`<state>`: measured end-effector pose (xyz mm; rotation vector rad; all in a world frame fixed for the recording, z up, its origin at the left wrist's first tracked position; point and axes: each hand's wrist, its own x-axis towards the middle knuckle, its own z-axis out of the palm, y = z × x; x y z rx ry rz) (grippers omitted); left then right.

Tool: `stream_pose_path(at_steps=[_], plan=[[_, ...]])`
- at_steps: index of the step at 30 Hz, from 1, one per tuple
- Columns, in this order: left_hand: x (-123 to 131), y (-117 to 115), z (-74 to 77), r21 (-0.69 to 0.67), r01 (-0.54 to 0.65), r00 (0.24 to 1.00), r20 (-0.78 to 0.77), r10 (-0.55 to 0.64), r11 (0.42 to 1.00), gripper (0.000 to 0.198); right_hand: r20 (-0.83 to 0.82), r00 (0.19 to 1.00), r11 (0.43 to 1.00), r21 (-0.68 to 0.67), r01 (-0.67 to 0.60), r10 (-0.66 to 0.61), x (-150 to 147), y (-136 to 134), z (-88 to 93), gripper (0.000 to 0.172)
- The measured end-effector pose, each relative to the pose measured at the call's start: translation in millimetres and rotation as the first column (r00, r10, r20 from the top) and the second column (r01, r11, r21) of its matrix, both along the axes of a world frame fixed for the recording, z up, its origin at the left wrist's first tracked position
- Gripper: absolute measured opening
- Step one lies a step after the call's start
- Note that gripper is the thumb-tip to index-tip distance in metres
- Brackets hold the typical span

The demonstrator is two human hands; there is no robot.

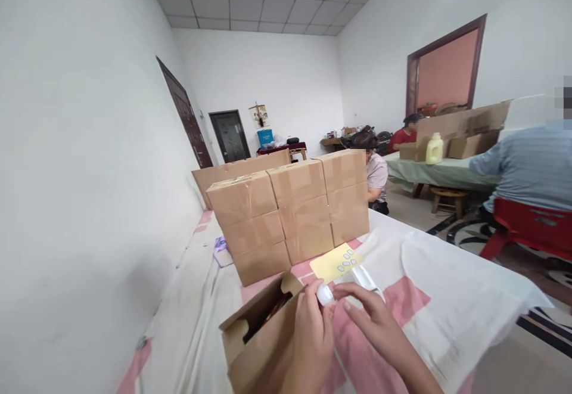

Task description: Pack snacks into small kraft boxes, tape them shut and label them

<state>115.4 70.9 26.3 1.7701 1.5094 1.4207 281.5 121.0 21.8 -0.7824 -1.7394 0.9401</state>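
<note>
My left hand is closed around a small, rounded white plastic item, whose exact kind I cannot make out. The fingertips of my right hand are at the item's right side, with the thumb and fingers apart. Just beyond the hands, a yellow sheet with several small grey-white stickers lies on the cloth. A white object beside it is partly hidden by my right hand. Left of my hands stands an open cardboard box; something dark and red shows inside.
Stacked, taped cardboard boxes form a wall across the table, which has a white and pink cloth. A purple packet lies left of them. To the right, people sit at another table with a yellow jug; a red chair is nearer.
</note>
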Motion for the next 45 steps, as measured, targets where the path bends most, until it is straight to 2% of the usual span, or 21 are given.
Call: stream_pose_path(at_steps=[2,5,8,11,14,18,20,24,27,29,34,38,40,42,45], plan=[[0,-17,-5.9,-0.014,-0.025,0.998,0.056,0.026,1.0,0.043,0.06,0.997,0.999,0.0,-0.054,0.054,-12,-18,2.4,0.029],[4,-37,-15.1,-0.027,-0.097,0.985,0.14,0.1,0.995,0.048,0.067,0.992,0.994,-0.009,-0.107,0.108,-23,-39,-4.2,0.023],[7,-52,-20.6,-0.048,-0.134,0.978,0.152,0.14,0.99,0.056,0.051,0.991,0.992,-0.023,-0.122,0.123,-29,-54,-16.3,0.03],[8,-62,-19.6,-0.097,-0.141,0.975,0.161,0.155,0.985,0.062,0.051,0.991,0.993,0.006,-0.121,0.12,-30,-61,-25.5,0.035],[5,-67,-14.3,-0.127,-0.107,0.976,0.178,0.129,0.986,0.062,0.056,0.989,0.99,0.031,-0.136,0.135,-30,-65,-28.0,0.037],[-2,-73,-8.2,-0.14,0.003,0.984,0.174,0.021,0.99,0.06,0.025,0.984,0.984,0.017,-0.177,0.176,-29,-68,-28.4,0.038],[-3,-77,-8.2,-0.159,0.043,0.973,0.23,-0.006,0.986,0.062,0.025,0.985,0.985,0.011,-0.173,0.172,-27,-71,-29.4,0.042],[5,-87,-13.6,-0.137,0.064,0.918,0.397,-0.004,0.988,0.058,0.046,0.984,0.985,-0.039,-0.169,0.171,-21,-81,-28.6,0.047],[13,-90,-18.4,-0.156,0.116,0.852,0.524,-0.017,0.981,0.05,-0.011,0.977,0.973,-0.091,-0.214,0.213,-16,-86,-24.2,0.043],[15,-90,-21.1,-0.164,0.164,0.816,0.576,-0.041,0.973,0.052,-0.073,0.964,0.954,-0.14,-0.264,0.256,-15,-88,-21.7,0.042],[10,-87,-26.2,-0.224,0.243,0.817,0.573,-0.074,0.944,0.068,-0.305,0.907,0.876,-0.295,-0.381,0.292,-21,-88,-22.1,0.047],[8,-85,-30.4,-0.202,0.293,0.811,0.571,-0.13,0.935,0.074,-0.355,0.897,0.865,-0.326,-0.382,0.262,-30,-91,-24.4,0.048],[9,-85,-33.4,-0.203,0.265,0.787,0.611,-0.09,0.943,0.071,-0.377,0.897,0.848,-0.374,-0.376,0.231,-34,-92,-26.0,0.05],[12,-85,-36.9,-0.229,0.239,0.725,0.689,-0.016,0.944,0.066,-0.399,0.897,0.83,-0.424,-0.363,0.188,-37,-92,-27.8,0.051],[18,-84,-41.8,-0.291,0.294,0.62,0.783,0.051,0.91,0.066,-0.376,0.922,0.862,-0.434,-0.261,0.09,-37,-90,-30.3,0.047]])
